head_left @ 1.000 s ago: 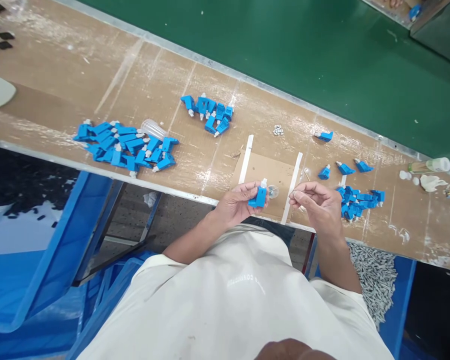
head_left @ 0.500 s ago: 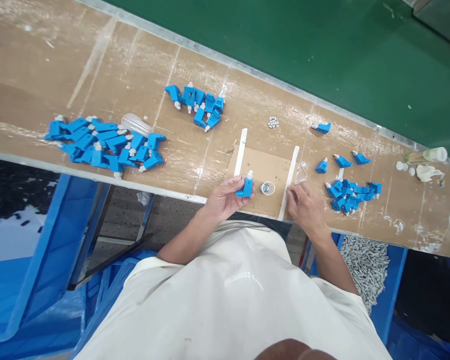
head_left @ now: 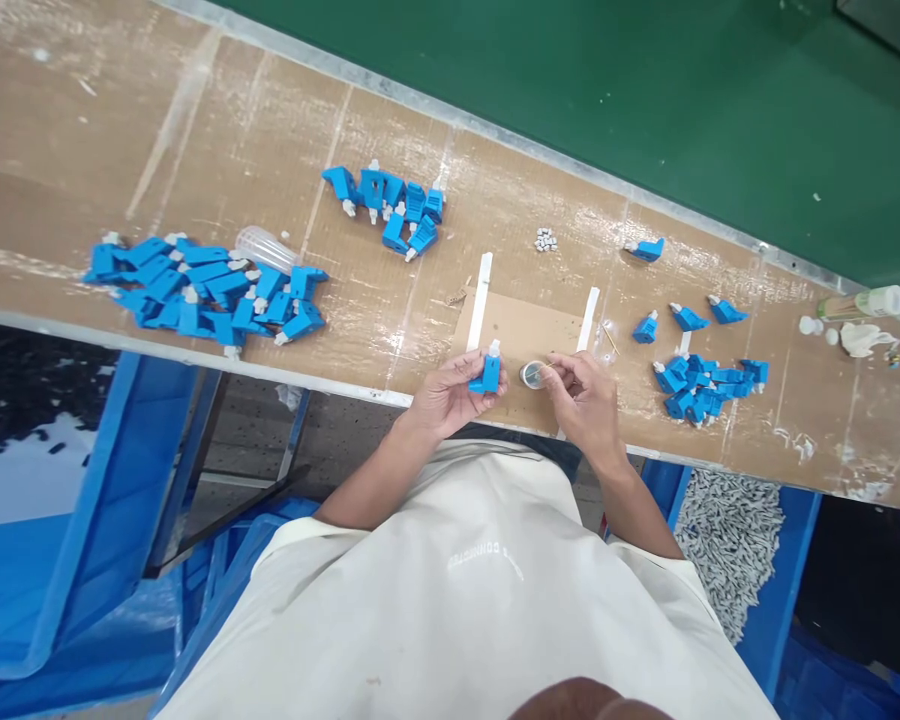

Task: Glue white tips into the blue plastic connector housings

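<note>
The right hand (head_left: 586,400) has moved in from the white tape (head_left: 589,318) to the cup (head_left: 532,375), fingertips pinched at its rim. Apart from it, the left hand (head_left: 450,393) holds a blue piece (head_left: 490,373) with a white tip, above the cardboard (head_left: 521,325); the shirt (head_left: 480,600) reads "CONNECTED".

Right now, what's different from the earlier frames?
Right hand moved left, from beside the right tape strip to the small clear cup; its grip is unclear. Left hand shifted slightly left, away from the cup, still holding a blue part. Loose blue parts unchanged.
</note>
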Tool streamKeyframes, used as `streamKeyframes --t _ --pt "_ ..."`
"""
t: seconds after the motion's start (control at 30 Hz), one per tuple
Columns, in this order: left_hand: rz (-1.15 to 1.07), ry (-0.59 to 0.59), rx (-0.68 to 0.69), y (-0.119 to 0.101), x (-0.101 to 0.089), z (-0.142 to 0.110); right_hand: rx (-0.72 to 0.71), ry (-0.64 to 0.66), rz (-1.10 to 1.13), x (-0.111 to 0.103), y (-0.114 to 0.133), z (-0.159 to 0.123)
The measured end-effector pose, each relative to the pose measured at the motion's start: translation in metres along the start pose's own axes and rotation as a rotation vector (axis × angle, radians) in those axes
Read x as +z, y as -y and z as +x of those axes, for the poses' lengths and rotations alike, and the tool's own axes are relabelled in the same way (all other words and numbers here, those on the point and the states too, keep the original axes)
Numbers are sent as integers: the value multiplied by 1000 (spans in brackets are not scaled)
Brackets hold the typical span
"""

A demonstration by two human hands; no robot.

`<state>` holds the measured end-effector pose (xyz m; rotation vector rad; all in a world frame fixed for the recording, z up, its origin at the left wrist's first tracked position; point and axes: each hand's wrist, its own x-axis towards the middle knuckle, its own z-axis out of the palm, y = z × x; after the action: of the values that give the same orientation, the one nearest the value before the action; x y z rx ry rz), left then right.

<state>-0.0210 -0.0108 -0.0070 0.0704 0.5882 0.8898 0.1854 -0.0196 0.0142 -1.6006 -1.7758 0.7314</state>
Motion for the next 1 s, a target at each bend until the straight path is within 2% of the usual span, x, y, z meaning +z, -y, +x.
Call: streamKeyframes --t 0.1,0.3,0.53,0.77,1.0 --pt "-7 -12 -12 -1 2 0 -59 -43 -21 1 1 1" --pt "-28 -74 -4 -2 9 -1 -180 -98 -58 -10 7 1" --pt "17 -122 -26 2 16 2 -110 -160 15 -23 16 -2" --pt "36 -80 -57 6 25 3 -155 -243 131 -28 28 -7" --pt "89 14 -38 10 27 3 -236 -216 47 -25 36 -11"
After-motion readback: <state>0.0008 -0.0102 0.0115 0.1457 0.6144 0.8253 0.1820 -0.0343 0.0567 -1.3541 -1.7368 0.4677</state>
